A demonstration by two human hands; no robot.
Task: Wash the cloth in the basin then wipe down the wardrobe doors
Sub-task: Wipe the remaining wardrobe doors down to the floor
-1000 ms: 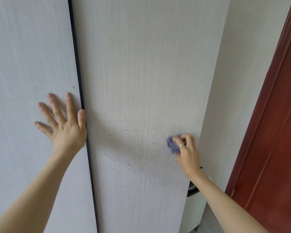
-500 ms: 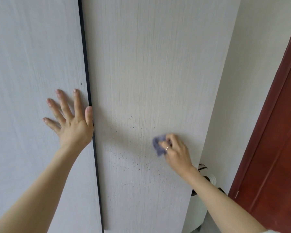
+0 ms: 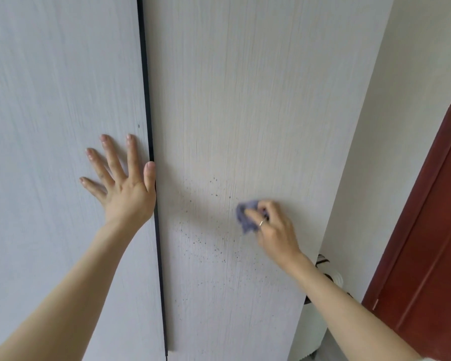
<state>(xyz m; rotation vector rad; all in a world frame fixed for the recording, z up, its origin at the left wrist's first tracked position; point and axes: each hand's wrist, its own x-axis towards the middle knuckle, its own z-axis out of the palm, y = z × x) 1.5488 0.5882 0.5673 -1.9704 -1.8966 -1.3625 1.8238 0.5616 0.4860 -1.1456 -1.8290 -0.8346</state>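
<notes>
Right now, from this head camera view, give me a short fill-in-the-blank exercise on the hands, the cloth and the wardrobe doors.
1. The cloth is gripped by the ____ hand.
2. The left hand lies flat, fingers spread, on the ____ wardrobe door.
3. The cloth's colour is ____.
4. The dark specks lie on the ____ wardrobe door.

Missing words: right; left; blue; right
</notes>
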